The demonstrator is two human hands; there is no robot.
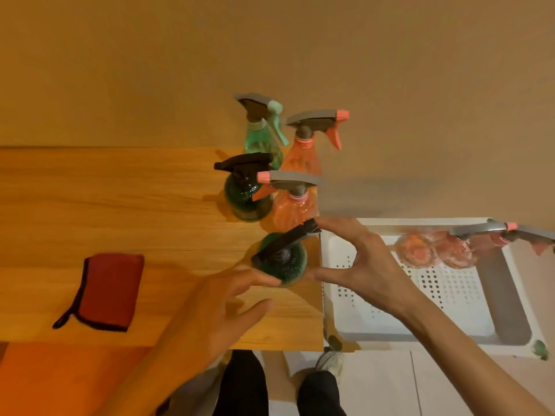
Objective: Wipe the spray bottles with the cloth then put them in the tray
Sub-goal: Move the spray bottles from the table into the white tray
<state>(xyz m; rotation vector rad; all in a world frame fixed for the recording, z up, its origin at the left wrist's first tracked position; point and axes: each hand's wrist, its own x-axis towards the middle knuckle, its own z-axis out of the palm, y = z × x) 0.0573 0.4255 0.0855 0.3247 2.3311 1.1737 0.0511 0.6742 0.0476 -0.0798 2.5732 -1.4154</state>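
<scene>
Head view: both hands reach around a dark green spray bottle standing at the wooden table's right edge. Left hand and right hand have fingers spread, fingertips at the bottle's sides, unclenched. Four more bottles stand behind it. A red cloth lies flat to the left. The white tray beside the table holds orange bottles.

Warm, dim amber light tints everything. Soft shadows fall left of the bottles beyond the fingers. Both hands are slightly motion-blurred. Wide-angle distortion bends the tray right of the fingers.
</scene>
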